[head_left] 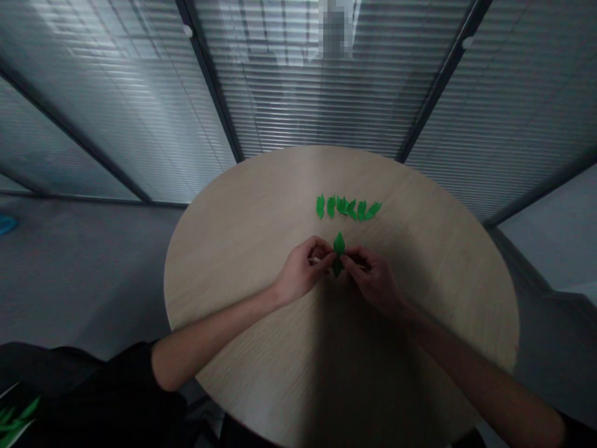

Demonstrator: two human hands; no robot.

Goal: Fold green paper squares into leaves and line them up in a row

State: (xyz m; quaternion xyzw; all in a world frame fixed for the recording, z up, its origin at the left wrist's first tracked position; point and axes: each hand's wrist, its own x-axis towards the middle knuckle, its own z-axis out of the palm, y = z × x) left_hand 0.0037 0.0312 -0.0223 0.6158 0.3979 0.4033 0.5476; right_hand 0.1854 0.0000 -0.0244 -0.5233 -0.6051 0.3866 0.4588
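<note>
- Beyond both my hands, slatted blinds [289,112] ran behind dark frames.
- The round table [233,249] spread beneath my hands and out to either side of them.
- My left hand [303,270] came in from the left, its thumb and fingers pinched on the near side of the green leaf piece's middle; my right hand [373,280] mirrored it, pinched from the right.
- Just beyond my fingertips lay the row of green leaves [345,206], running crosswise from above my left fingertips to above my right hand, mostly on the right hand's side.
- The green leaf piece [339,242] sat between my two sets of fingertips, its long axis pointing away from me, across the line joining my hands and towards the row. Both hands touched it, neither clearly nearer; I couldn't tell whether it met the wood.
</note>
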